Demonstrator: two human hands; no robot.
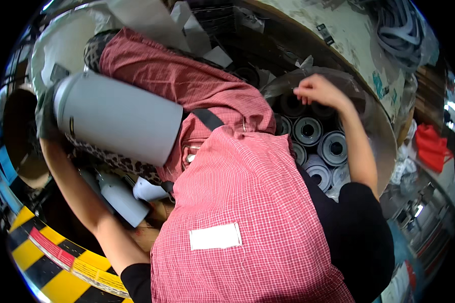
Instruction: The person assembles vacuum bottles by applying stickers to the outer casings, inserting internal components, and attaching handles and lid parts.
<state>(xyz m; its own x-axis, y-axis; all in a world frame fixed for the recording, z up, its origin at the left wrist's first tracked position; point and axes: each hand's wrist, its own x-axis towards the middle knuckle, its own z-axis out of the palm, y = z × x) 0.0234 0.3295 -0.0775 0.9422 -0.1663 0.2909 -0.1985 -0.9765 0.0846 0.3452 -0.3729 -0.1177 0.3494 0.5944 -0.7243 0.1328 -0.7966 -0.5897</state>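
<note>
The right hand (316, 88) is pinching the clear plastic (293, 81) with narrow fingers, just above the rolls (308, 131) in the drum (338, 35). The left hand (45, 118) is gripping a grey roll (116, 123) raised well left of the drum. It may be slipping, as only its end is held.

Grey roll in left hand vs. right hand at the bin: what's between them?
Head view: the red checked apron spans between the grey roll in the left hand and the right hand.

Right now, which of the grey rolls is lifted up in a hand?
The big grey roll at upper left, gripped at its end by the left hand. The other rolls stand packed in the bin, under the right hand.
</note>
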